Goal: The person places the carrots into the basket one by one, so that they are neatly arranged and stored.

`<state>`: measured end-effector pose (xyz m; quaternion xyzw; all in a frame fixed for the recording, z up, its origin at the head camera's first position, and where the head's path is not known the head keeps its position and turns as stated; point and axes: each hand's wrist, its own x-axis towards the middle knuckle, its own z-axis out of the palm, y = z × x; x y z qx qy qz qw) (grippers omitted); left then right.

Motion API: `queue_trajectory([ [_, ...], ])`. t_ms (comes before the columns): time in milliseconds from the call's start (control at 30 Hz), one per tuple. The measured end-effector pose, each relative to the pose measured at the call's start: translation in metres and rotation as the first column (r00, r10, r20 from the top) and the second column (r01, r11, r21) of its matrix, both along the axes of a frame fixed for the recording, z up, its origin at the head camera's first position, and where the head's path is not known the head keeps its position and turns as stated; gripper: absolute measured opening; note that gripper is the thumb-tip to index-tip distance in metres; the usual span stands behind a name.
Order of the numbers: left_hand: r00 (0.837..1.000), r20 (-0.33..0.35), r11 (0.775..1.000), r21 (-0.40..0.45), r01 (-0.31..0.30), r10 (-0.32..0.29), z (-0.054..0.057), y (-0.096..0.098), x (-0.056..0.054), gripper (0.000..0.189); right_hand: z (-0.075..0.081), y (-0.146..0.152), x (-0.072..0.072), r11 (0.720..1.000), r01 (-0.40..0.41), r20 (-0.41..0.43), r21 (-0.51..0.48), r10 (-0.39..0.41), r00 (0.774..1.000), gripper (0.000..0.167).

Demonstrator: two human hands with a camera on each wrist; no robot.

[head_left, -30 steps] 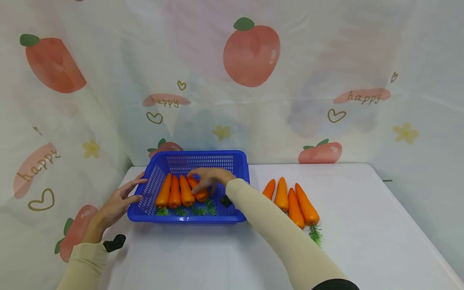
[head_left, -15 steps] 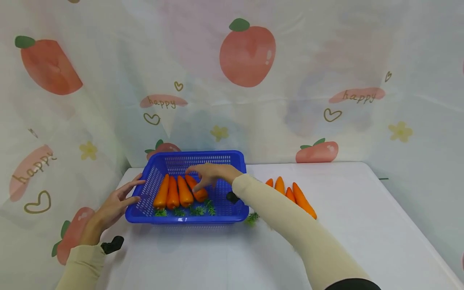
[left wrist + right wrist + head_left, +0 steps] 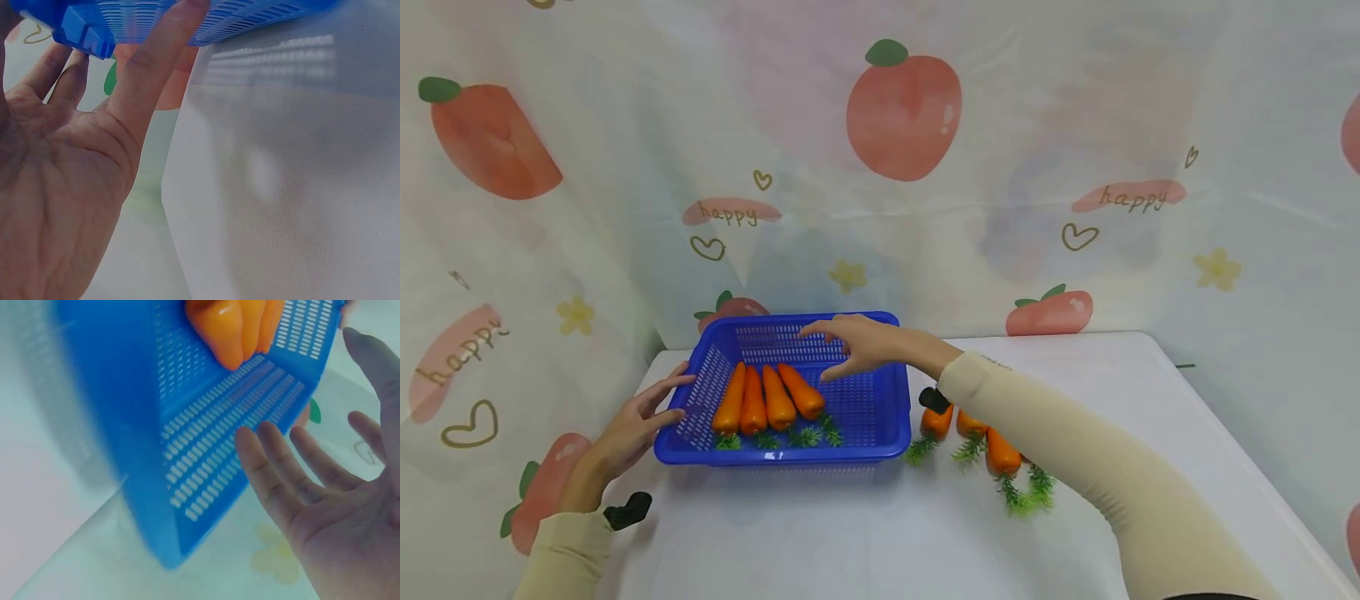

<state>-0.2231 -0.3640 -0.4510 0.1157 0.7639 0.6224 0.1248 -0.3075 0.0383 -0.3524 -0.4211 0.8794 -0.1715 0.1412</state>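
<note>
Fingers apart and holding nothing, the right hand (image 3: pixel 867 343) hovers over a blue basket (image 3: pixel 850 455) where four carrots (image 3: pixel 779 402) lie side by side; the left hand (image 3: pixel 631 429), fingers extended, touches it, likely for steadiness, though contact is partly hidden.

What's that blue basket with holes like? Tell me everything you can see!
The rectangular, blue, plastic-looking basket has a smooth rim and lots of small holes in its walls and floor. It sits, opening upward, on the white tabletop. Four orange carrots with green leafy tops lie in its left part. The person's bare left hand touches its left end.
</note>
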Motion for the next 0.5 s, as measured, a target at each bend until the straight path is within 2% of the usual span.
queue_trajectory([
  [200,1.000,-0.004,1.000,-0.006,0.000,0.000,-0.002,-0.001,0.000,0.058,0.009,0.037,0.010,0.996,0.021,-0.024,-0.085,-0.023,0.999,0.076],
  [500,1.000,-0.005,1.000,-0.012,0.007,-0.007,-0.001,-0.002,0.000,0.059,0.016,0.099,0.029,0.985,0.116,-0.040,-0.127,-0.122,0.992,0.077],
])
